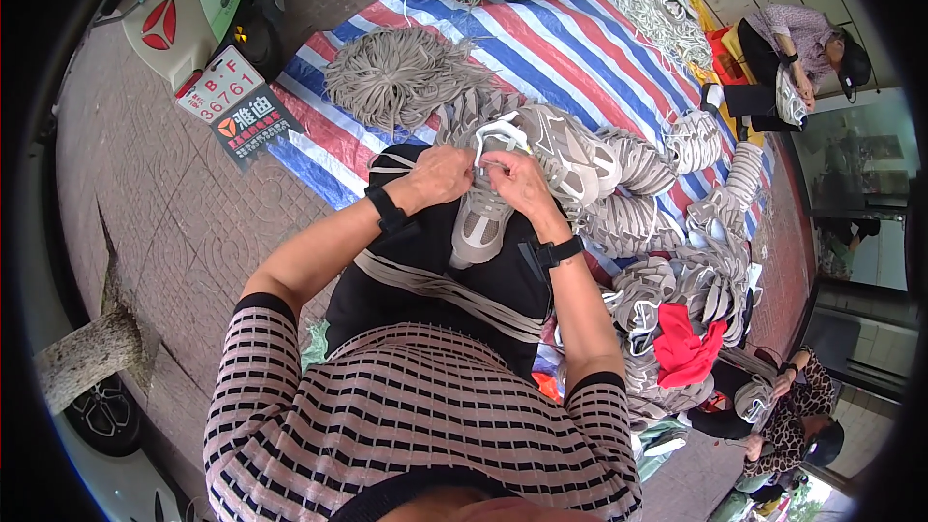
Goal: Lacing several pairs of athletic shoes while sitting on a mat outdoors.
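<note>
In the middle of the frame, a grey-beige sneaker (480,232), probably light, soft-sided and firm-soled, best steadied by its flanks, has the left hand (443,177) and right hand (523,184) curled at its upper laces (486,201), though whether they pinch one I cannot tell.

Streetside pavement (222,232) with parked scooter (193,14)

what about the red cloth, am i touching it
No, left hand and right hand are at a shoe, away from the cloth.

A scooter's (184,29) plate (230,104) bears red letters and digits, its smallest print seemingly blurred.
</note>
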